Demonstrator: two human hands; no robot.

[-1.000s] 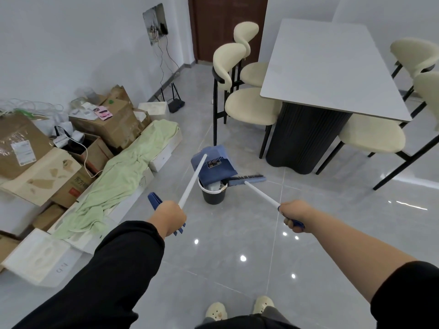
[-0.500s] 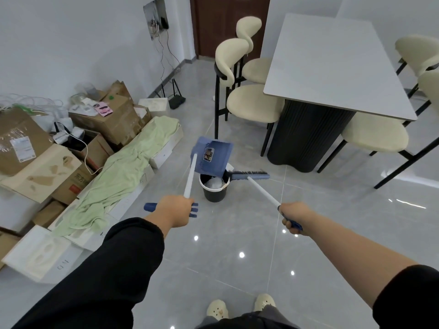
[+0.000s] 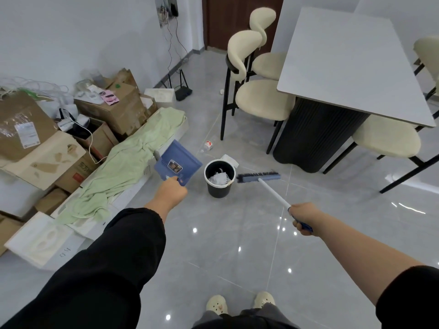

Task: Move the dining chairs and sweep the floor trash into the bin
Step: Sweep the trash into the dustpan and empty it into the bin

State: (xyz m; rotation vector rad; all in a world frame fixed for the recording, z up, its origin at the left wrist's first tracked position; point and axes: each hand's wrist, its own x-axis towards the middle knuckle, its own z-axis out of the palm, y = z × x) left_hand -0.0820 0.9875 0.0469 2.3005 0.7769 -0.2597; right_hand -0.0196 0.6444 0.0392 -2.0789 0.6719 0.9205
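Bright, even indoor light — small ceiling-lamp glints dot the glossy floor [image 3: 237, 233]; wide-angle bending at edges, sharp focus throughout.

grey floor [image 3: 237, 245] | bin [image 3: 218, 191]; paper scrap [image 3: 229, 159]; crushed bottle [image 3: 208, 145], perhaps; chairs [image 3: 263, 100]; boxes [image 3: 118, 110]

Was a home dining rm: grey table [image 3: 344, 67] w/ cream chairs [image 3: 263, 100] beyond the right hand [image 3: 305, 218], cardboard boxes [image 3: 118, 110] stacked left of the left hand [image 3: 171, 192], glossy tile floor [image 3: 237, 245].
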